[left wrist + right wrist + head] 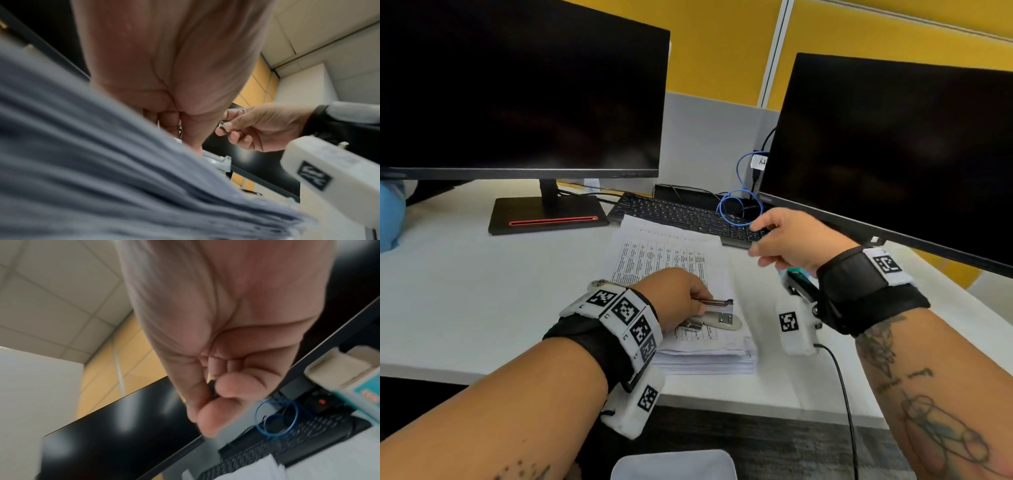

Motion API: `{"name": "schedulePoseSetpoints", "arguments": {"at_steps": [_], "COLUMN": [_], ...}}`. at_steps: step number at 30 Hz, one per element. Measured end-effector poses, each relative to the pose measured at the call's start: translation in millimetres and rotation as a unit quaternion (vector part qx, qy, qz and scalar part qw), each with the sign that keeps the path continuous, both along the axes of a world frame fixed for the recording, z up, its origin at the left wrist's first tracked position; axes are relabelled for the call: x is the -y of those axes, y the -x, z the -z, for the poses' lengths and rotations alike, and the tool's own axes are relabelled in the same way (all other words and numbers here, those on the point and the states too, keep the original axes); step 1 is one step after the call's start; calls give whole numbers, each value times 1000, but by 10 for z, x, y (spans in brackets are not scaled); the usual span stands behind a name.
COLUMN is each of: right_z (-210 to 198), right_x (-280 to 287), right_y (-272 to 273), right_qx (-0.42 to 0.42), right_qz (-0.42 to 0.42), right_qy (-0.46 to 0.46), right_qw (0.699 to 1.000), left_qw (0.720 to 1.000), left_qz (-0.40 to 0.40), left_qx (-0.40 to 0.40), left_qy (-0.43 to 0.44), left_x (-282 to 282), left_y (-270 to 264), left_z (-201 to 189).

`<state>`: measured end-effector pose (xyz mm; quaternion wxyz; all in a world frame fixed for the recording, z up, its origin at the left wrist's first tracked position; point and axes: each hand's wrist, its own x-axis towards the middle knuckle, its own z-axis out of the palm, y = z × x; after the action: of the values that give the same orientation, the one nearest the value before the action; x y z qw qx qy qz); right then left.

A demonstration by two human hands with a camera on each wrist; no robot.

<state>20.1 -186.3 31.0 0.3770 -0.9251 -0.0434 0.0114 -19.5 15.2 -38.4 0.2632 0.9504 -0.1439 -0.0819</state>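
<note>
A silver stapler (717,313) lies swung apart on a stack of printed papers (705,353), its upper arm raised above the base. My left hand (700,305) grips its rear end, fingers curled round it; the left wrist view shows the stapler's front tip (218,160) past my left hand (164,65). My right hand (760,246) hovers above and to the right of the stack. In the left wrist view the right hand (257,128) pinches a small metal strip (223,128) between thumb and fingers. In the right wrist view the right hand (216,337) has its fingers curled in.
Two dark monitors (517,85) (893,154) stand at the back, a black keyboard (681,216) and a blue cable loop (739,205) between them. A small teal and white box (796,274) (349,378) sits under my right wrist. The desk's front edge (722,401) is close.
</note>
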Motion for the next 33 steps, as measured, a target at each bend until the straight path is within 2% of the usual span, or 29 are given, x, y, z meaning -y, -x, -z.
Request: {"name": "schedulePoseSetpoints", "arguments": {"at_steps": [3, 6, 10, 12, 19, 24, 29, 33], "right_z": [109, 240, 338, 337, 438, 471, 505, 557], "right_x": [-206, -363, -472, -486, -546, -568, -543, -489], "right_y": [152, 226, 337, 386, 483, 489, 486, 469], "right_qx": [-9, -9, -12, -3, 57, 53, 80, 25], "right_qz": [-42, -43, -24, -25, -73, -86, -77, -67], "right_qy": [20, 21, 33, 70, 166, 204, 162, 99], "right_qw": [999, 999, 999, 997, 982, 974, 980, 993], "left_qw": [999, 997, 998, 999, 998, 998, 999, 999], "left_qz": [-4, -11, -13, -10, -22, -26, -34, -28], "left_qx": [23, 56, 31, 20, 36, 33, 27, 25], "left_qy": [-23, -47, -59, -49, -51, -37, -28, -36], "left_x": [-48, -98, -117, -116, -94, -89, -96, -90], "left_y": [47, 82, 83, 82, 96, 94, 104, 126], "left_z": [-82, -148, -106, -79, -29, -23, -20, -44]}}
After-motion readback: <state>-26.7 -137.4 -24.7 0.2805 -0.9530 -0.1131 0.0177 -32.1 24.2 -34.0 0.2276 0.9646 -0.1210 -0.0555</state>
